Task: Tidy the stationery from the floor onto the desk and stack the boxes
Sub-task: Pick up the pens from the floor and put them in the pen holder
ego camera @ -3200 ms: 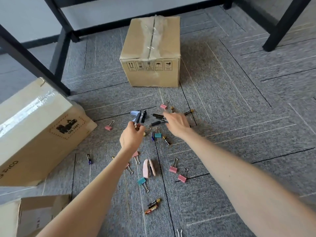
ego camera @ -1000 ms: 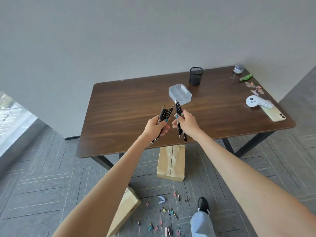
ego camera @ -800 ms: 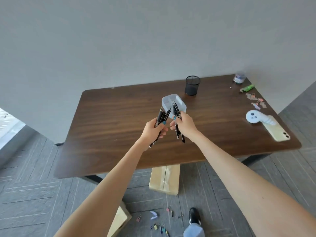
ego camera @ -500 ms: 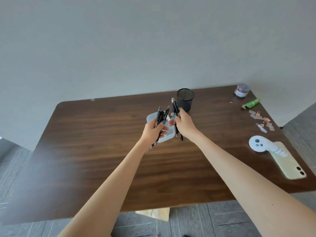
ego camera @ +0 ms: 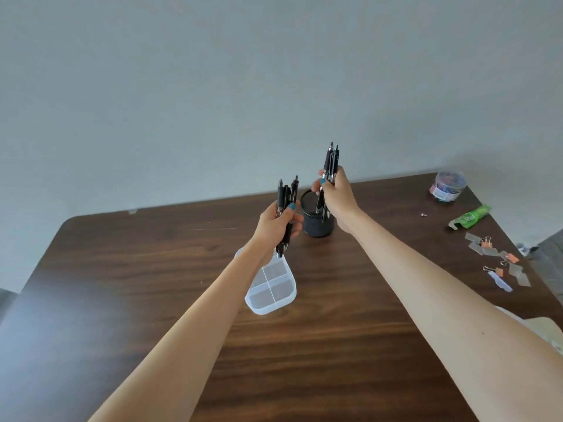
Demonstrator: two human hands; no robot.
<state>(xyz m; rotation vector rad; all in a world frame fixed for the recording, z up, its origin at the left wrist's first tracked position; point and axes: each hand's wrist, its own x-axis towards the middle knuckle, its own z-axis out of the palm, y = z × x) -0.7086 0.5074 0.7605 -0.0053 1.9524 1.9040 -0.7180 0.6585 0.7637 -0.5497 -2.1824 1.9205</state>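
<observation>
Over the desk, right hand clamps a pen bunch upright w/ tips in the mesh cup, prob. to drop in; left hand grips more pens beside it, waiting.
</observation>
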